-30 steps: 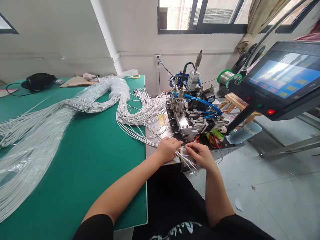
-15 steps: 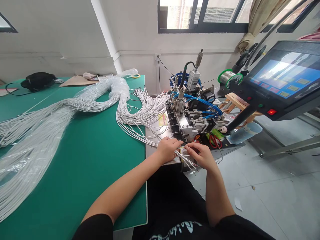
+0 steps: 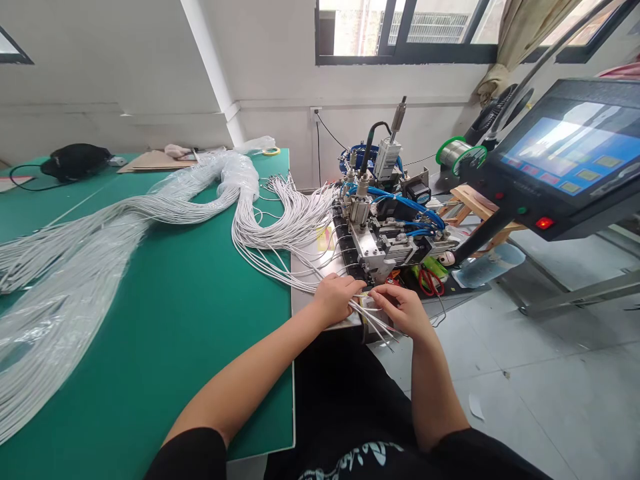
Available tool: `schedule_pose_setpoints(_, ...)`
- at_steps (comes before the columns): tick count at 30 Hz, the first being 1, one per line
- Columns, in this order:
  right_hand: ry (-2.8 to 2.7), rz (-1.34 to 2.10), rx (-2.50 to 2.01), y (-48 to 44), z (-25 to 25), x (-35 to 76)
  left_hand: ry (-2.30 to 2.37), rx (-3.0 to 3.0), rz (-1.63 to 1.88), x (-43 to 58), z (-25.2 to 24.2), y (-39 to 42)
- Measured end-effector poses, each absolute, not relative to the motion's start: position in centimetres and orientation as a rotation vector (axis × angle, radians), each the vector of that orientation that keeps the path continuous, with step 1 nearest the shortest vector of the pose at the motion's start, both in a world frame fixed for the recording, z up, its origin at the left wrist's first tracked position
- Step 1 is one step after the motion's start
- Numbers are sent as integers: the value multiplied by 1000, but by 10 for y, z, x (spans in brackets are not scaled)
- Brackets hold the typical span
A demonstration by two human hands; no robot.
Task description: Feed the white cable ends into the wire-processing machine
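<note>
White slender cables are gripped by the left hand, one tip pinched by the right hand; at twelve o'clock, several seem already seated in the blue-tubed metal machine; those gripped are left.

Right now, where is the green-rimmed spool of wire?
In the head view, the spool sits right of centre in the upper half, beyond the right hand, between the blue-hosed machine and the tilted screen.
</note>
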State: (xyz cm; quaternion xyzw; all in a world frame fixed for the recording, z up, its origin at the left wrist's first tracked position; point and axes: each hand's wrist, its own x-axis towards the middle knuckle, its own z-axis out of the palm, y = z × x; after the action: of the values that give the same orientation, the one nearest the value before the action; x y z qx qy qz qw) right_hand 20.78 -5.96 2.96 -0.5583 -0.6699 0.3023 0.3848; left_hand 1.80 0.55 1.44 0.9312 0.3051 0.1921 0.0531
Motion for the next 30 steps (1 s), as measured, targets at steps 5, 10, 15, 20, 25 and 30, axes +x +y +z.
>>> schedule_pose_setpoints(5,-1697,775,-1410,-59,29,208,930,2822,592,18,14,6)
schedule_pose_setpoints(10,-1675,772,-1413,-59,29,207,930,2824,586,18,14,6)
schedule_pose_setpoints(15,-1672,774,-1411,-59,29,206,933,2823,584,18,14,6)
schedule_pose_setpoints(20,-1664,778,-1417,-59,30,206,952,2823,559,18,15,5)
schedule_pose_setpoints(25,-1663,771,-1415,-58,30,206,959,2823,532,18,16,6)
schedule_pose_setpoints(30,-1673,772,-1421,-60,27,207,930,2828,578,18,15,6)
